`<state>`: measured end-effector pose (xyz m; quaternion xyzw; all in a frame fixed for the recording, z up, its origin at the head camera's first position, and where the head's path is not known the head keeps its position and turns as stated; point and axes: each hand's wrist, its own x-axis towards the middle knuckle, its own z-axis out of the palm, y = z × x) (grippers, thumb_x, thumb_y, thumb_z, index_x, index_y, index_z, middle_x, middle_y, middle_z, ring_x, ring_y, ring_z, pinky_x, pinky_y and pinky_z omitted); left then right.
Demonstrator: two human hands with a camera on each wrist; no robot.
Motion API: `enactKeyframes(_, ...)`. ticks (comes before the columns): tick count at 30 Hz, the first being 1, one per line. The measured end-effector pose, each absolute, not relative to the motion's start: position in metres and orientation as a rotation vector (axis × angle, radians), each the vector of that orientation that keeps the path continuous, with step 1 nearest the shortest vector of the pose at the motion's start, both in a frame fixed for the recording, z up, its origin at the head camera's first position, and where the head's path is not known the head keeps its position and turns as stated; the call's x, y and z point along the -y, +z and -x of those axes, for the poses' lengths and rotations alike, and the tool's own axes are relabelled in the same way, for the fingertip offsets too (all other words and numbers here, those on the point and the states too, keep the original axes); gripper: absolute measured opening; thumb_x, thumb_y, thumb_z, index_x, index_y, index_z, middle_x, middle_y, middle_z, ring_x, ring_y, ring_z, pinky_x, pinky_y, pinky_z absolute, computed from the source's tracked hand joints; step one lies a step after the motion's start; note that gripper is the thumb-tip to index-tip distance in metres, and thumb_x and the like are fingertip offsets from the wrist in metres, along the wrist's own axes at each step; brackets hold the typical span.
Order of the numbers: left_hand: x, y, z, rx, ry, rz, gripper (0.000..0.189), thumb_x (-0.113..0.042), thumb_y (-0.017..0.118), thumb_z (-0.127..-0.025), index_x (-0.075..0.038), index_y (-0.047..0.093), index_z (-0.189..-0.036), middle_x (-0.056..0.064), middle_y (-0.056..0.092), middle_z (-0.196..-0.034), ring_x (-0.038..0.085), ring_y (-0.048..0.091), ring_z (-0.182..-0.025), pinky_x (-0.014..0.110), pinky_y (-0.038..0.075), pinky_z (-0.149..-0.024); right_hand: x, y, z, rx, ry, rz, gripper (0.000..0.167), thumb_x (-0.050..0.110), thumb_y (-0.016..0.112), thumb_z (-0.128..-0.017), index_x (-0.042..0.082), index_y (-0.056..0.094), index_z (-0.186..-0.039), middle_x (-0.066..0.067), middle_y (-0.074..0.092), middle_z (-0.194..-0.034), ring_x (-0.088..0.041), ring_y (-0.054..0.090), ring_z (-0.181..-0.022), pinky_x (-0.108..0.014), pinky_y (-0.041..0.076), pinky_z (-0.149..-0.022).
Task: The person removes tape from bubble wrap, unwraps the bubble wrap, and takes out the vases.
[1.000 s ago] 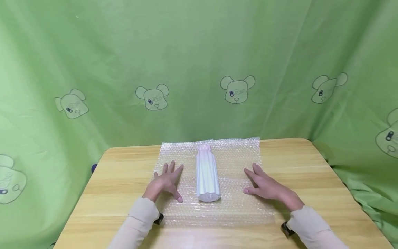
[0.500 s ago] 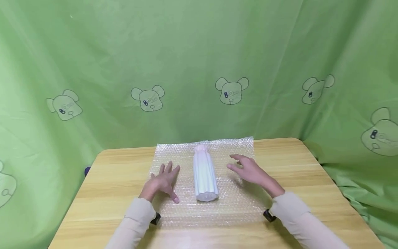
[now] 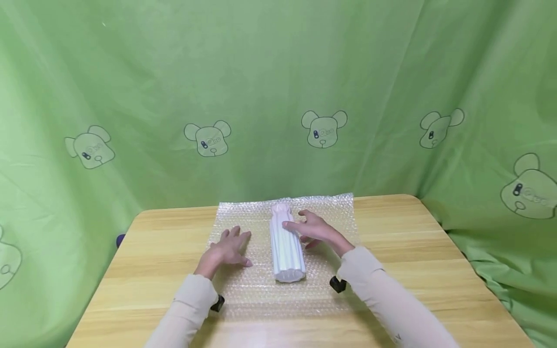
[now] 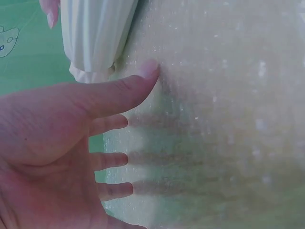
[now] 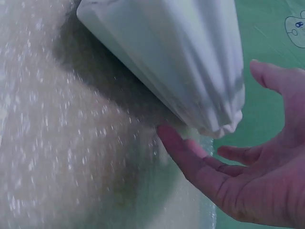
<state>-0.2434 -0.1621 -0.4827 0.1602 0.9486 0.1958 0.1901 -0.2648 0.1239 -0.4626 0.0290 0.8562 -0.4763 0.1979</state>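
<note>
A white fluted vase (image 3: 287,246) with a pinkish ruffled neck lies on its side on a sheet of bubble wrap (image 3: 261,299), its base toward me. To the left of the vase, my left hand (image 3: 226,250) is spread over the wrap with fingers extended; its palm shows in the left wrist view. My right hand (image 3: 316,228) reaches around the vase's right side near the neck, its thumb above the vase in the head view. In the right wrist view, a gap shows between the right thumb and the vase (image 5: 176,52), and the fingers hold nothing.
The wooden table (image 3: 161,270) has rounded back corners. A green curtain (image 3: 261,72) printed with bear heads hangs behind it and at both sides. Each wrist wears a small black device, such as the one on the right wrist (image 3: 337,284).
My right hand has moved left from the right side of the bubble wrap to the vase. The left hand stays nearly in place, its thumb drawn slightly upward. The view has shifted a little.
</note>
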Motion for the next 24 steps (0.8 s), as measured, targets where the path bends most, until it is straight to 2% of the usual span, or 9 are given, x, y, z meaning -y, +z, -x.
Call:
enactKeyframes(5, 0.157, -0.480, 0.249, -2.686, 0.546, -0.418, 0.104, -0.033, 0.092, -0.074, -0.017, 0.036, -0.160, 0.027, 0.022, -0.163, 0.053, 0.020, -0.147, 0.082, 0.035, -0.098, -0.114, -0.467, 0.266, -2.303, -1.375, -0.109, 0.107, 0.058, 0.073, -0.088, 0.000, 0.019, -0.160, -0.020, 0.066, -0.107, -0.034, 0.070, -0.086, -0.049, 0.063, -0.073)
enactKeyframes(8, 0.155, -0.477, 0.252, -2.669, 0.523, -0.387, 0.107, -0.032, 0.093, -0.071, -0.020, 0.036, -0.161, 0.028, 0.019, -0.164, 0.054, 0.017, -0.148, 0.082, 0.037, -0.097, -0.110, -0.470, 0.266, -2.268, -1.402, -0.101, 0.100, 0.057, 0.075, -0.087, -0.001, 0.030, -0.155, -0.018, 0.067, -0.104, -0.033, 0.071, -0.086, -0.047, 0.063, -0.070)
enactKeyframes(13, 0.151, -0.474, 0.257, -2.650, 0.505, -0.375, 0.110, -0.029, 0.094, -0.069, -0.022, 0.035, -0.161, 0.025, 0.010, -0.168, 0.054, 0.007, -0.151, 0.085, 0.020, -0.105, -0.107, -0.474, 0.267, -2.240, -1.423, -0.059, 0.086, 0.054, 0.079, -0.083, 0.000, 0.044, -0.140, -0.018, 0.066, -0.105, -0.033, 0.070, -0.085, -0.047, 0.063, -0.064)
enactKeyframes(16, 0.150, -0.475, 0.259, -2.645, 0.525, -0.387, 0.108, -0.029, 0.094, -0.070, -0.022, 0.036, -0.161, 0.023, 0.008, -0.169, 0.053, 0.005, -0.152, 0.085, 0.011, -0.106, -0.106, -0.474, 0.266, -2.236, -1.432, -0.066, 0.086, 0.052, 0.080, -0.083, 0.000, 0.043, -0.140, -0.018, 0.066, -0.105, -0.033, 0.070, -0.085, -0.048, 0.063, -0.063)
enactKeyframes(24, 0.147, -0.478, 0.269, -2.597, 0.546, -0.412, 0.106, -0.027, 0.091, -0.073, -0.025, 0.033, -0.162, 0.019, 0.001, -0.171, 0.052, -0.002, -0.152, 0.088, 0.004, -0.102, -0.106, -0.473, 0.264, -2.288, -1.389, -0.119, 0.088, 0.050, 0.078, -0.085, 0.001, 0.038, -0.146, -0.018, 0.065, -0.104, -0.033, 0.070, -0.082, -0.045, 0.062, -0.060)
